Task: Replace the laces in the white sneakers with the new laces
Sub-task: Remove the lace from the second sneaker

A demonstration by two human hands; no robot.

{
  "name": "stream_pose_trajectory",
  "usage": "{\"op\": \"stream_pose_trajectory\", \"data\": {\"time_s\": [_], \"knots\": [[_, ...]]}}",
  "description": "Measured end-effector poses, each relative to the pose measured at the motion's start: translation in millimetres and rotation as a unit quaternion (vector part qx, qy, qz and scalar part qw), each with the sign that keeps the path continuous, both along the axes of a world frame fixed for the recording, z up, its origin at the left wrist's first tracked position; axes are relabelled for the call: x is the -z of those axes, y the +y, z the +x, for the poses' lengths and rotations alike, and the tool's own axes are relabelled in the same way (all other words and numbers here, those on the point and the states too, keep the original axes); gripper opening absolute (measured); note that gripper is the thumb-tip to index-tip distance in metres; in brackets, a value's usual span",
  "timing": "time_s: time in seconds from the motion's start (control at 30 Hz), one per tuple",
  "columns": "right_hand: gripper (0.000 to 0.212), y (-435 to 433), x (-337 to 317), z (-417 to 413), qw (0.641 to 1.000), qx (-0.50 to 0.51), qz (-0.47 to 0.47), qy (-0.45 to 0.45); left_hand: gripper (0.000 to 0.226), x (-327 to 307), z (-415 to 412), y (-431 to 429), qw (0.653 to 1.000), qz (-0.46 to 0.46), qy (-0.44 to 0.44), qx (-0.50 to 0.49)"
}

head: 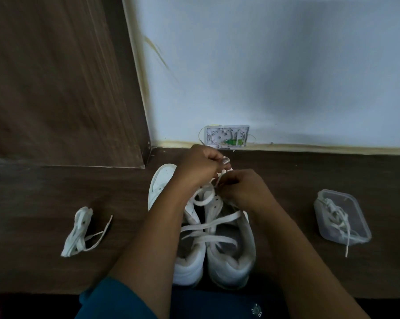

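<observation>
A flat white lace (pixel 231 216) is pinched by the curled left hand (pixel 199 165) and right hand (pixel 241 191) over two white sneakers (pixel 229 265).

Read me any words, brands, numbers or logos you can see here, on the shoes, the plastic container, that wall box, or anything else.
No text here can be read.
Emblem on the dark clothing at the bottom edge: too small and blurred to read.
Wall box: no legible marking.
Sneakers: no brand or label shows.
Container: no label shows.
</observation>
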State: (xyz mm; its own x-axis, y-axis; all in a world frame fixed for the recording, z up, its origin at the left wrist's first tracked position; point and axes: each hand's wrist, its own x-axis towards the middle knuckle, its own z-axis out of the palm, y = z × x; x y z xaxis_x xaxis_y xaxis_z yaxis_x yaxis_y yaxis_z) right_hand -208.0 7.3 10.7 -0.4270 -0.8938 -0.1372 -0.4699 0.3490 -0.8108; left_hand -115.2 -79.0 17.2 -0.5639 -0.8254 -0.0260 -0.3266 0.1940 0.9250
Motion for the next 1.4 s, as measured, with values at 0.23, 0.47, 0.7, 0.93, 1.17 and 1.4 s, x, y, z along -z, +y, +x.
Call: {"op": "stream_pose_trajectory", "data": {"time_s": [0.23,0.47,0.7,0.93,1.17,1.4], "knots": [[0.014,-7,7,2,0.987,0.115,-0.081,-0.075,0.031,12,12,-7,0.991,0.003,-0.114,0.069],[0.013,-6,-5,2,0.910,0.182,-0.090,-0.362,0.025,18,10,-5,0.990,-0.055,-0.103,0.080],[0.012,-1,-1,4,0.982,0.042,-0.048,-0.179,0.029,-10,4,-2,0.980,0.091,0.174,-0.018],[0.016,-6,2,5,0.949,0.140,-0.205,-0.193,0.032,2,11,-2,0.998,0.003,-0.032,0.047],[0.010,-1,-7,-7,0.948,0.128,-0.184,-0.224,0.020,-5,8,1,0.996,-0.066,-0.049,0.040],[0.011,-3,6,-5,0.993,0.002,-0.110,0.053,0.023,-23,-1,6,0.988,-0.019,0.142,-0.051]]}}
